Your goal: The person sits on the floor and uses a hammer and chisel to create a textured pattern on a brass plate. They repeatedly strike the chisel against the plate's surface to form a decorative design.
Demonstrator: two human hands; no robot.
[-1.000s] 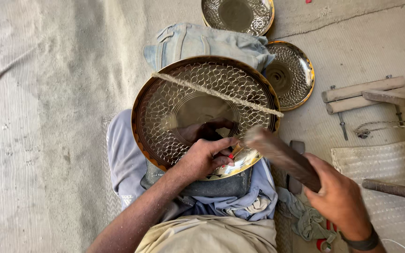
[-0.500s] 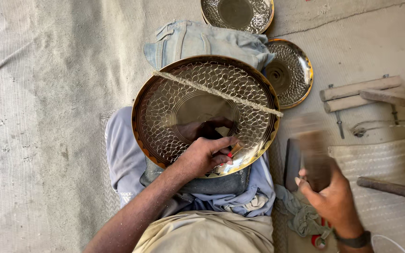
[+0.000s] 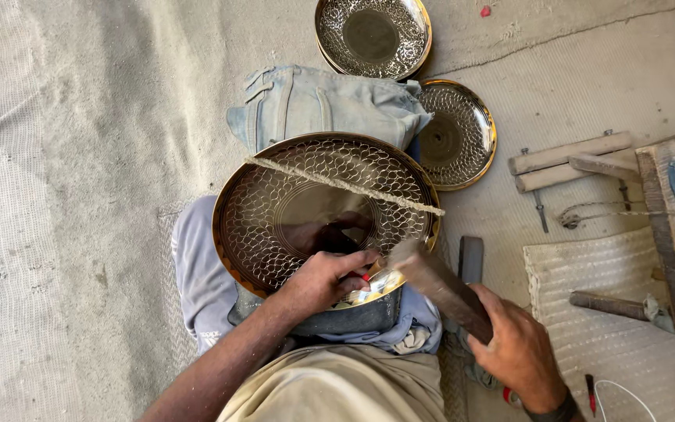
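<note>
Resting on the near rim of a large brass plate [image 3: 306, 211], the left hand [image 3: 323, 281] pinches a small tool with a red tip [image 3: 366, 277] against the metal. The plate sits tilted on a cloth-wrapped support on the person's lap, in the middle of the scene, with a rough cord [image 3: 345, 185] stretched across its patterned face. The right hand [image 3: 519, 353], near and to the right, is clenched around a wooden mallet [image 3: 439, 285] whose head is at the plate's near-right edge. Two smaller patterned plates [image 3: 455, 134] lie on the floor [image 3: 72, 195] beyond, beside folded denim [image 3: 326, 105]
</note>
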